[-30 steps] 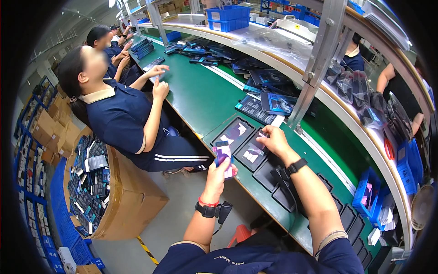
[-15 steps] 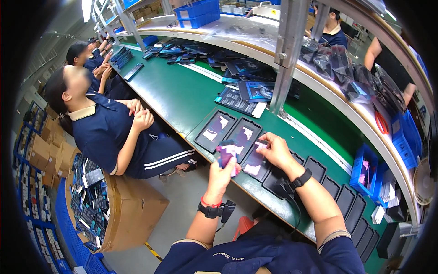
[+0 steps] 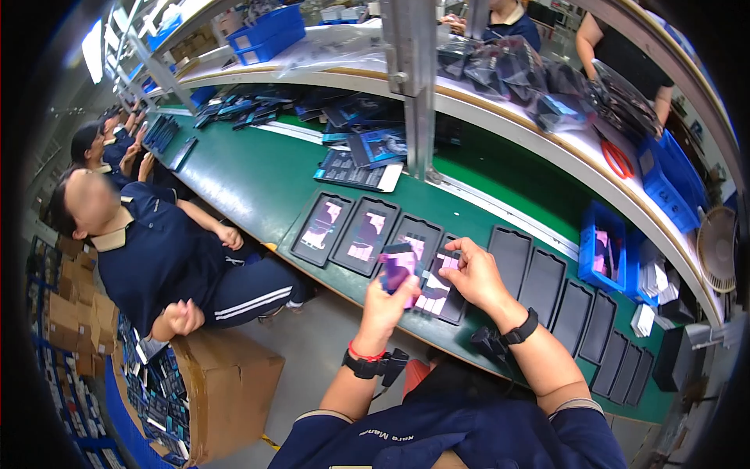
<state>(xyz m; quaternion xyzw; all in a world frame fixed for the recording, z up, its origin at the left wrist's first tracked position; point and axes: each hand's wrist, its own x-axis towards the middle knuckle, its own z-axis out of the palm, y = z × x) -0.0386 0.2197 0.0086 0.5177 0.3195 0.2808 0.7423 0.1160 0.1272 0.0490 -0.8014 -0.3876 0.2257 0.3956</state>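
My left hand is closed around a small stack of pink and purple film-like sheets, held just above the near edge of the tray row. My right hand hovers over a black shallow tray, thumb and forefinger apart beside a pinkish patterned sheet lying in it. Whether the fingertips touch that sheet cannot be made out. To the left, a black tray and another tray each hold a similar sheet. The tray between is partly hidden by my left hand.
Several bare black trays continue rightward along the green bench. Flat dark boxes pile up behind. A metal post stands at the shelf. Blue bins are at right; a person sits left by a carton.
The view has shifted, so the trays appear farther left. My right hand has gone from the third tray to the fourth. The seated person's hands have moved apart.
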